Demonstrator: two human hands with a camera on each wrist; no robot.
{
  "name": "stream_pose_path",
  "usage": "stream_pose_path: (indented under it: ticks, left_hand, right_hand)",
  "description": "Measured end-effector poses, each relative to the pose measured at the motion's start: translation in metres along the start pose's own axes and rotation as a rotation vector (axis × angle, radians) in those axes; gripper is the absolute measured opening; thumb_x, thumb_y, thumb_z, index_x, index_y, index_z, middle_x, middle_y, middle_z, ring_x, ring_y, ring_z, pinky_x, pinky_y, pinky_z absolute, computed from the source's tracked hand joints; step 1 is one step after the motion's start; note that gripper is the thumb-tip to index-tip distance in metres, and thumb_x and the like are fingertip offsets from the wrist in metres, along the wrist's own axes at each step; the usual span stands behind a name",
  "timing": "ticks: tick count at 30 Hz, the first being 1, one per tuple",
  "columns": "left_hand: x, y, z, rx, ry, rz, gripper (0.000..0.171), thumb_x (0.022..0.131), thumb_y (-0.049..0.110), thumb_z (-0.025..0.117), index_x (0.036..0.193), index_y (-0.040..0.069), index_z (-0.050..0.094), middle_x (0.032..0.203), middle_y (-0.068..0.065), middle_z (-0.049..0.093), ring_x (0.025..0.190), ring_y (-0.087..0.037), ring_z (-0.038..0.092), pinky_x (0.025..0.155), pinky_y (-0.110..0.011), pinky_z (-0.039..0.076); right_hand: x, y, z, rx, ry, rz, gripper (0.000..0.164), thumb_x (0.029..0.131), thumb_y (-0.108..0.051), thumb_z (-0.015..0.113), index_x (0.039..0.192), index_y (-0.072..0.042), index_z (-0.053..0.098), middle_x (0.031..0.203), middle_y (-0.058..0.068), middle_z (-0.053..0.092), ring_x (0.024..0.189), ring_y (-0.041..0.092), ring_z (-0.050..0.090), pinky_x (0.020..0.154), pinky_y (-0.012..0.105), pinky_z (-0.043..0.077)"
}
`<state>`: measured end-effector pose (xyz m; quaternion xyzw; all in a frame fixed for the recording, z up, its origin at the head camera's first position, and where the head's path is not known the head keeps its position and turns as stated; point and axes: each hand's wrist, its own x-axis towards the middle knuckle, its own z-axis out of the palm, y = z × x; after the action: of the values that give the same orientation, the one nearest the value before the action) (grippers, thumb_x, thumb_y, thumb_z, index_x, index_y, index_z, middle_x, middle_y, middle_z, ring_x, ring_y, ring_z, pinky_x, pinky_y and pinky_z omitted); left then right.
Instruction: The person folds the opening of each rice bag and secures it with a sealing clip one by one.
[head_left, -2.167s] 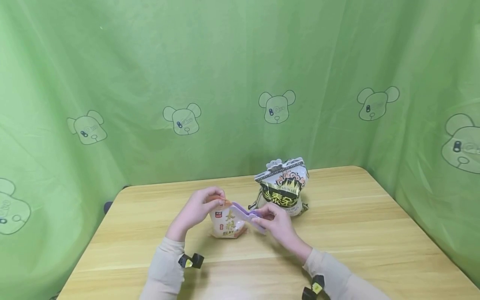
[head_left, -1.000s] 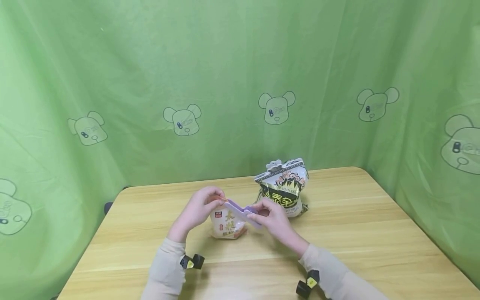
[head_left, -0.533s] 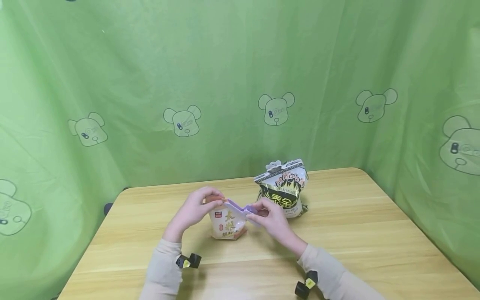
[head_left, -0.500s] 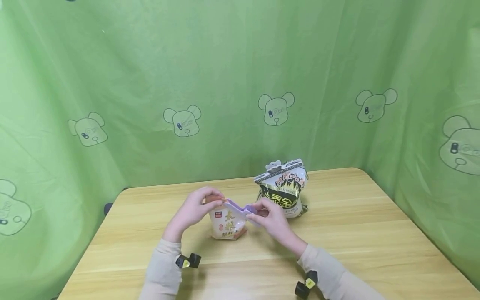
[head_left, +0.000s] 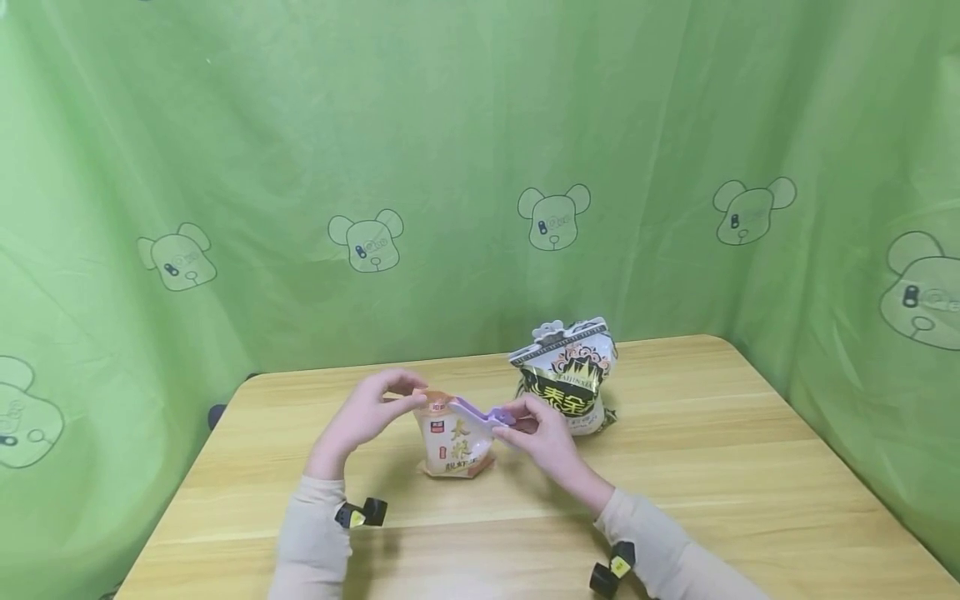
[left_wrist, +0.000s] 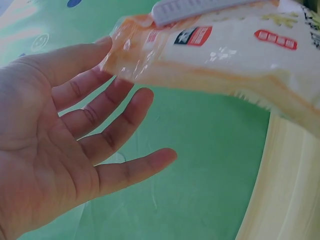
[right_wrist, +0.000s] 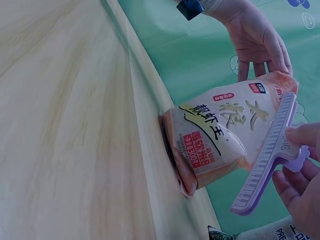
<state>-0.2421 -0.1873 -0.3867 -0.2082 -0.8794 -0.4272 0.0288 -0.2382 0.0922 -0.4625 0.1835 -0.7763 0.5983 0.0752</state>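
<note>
A small white and orange rice bag (head_left: 456,442) stands on the table. My left hand (head_left: 367,411) pinches the bag's orange top left corner between thumb and index finger; in the left wrist view its other fingers (left_wrist: 135,170) are spread below. A purple sealing clip (right_wrist: 267,155) with ruler marks slants across the top of the bag, its far end by the orange strip. Thumb and fingers of my right hand (head_left: 551,442) pinch the clip at its middle handle. Whether the clip's bars are fully closed on the bag cannot be made out.
Behind my right hand stands a larger white, black and gold bag (head_left: 566,375) with a grey clip (head_left: 551,331) across its top. The wooden table (head_left: 712,467) ends at a green curtain (head_left: 450,125) with bear drawings.
The purple clip has shifted up and left onto the bag's top with my right hand. My left hand has just slid left to the corner, uncovering the orange strip.
</note>
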Motion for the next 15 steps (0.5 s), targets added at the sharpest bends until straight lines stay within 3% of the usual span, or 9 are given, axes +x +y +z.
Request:
stream_pose_path:
  ticks: [15]
  left_hand:
    - [-0.0015, -0.0054, -0.0063, -0.041, 0.024, -0.047, 0.021, 0.091, 0.026, 0.067, 0.105, 0.011, 0.069, 0.107, -0.007, 0.071, 0.105, -0.024, 0.064, 0.096, -0.044, 0.054]
  right_hand:
    - [-0.0021, -0.0014, -0.0022, -0.046, -0.012, -0.051, 0.035, 0.077, -0.011, 0.080, 0.109, -0.007, 0.066, 0.106, 0.011, 0.066, 0.092, 0.019, 0.066, 0.086, 0.041, 0.059]
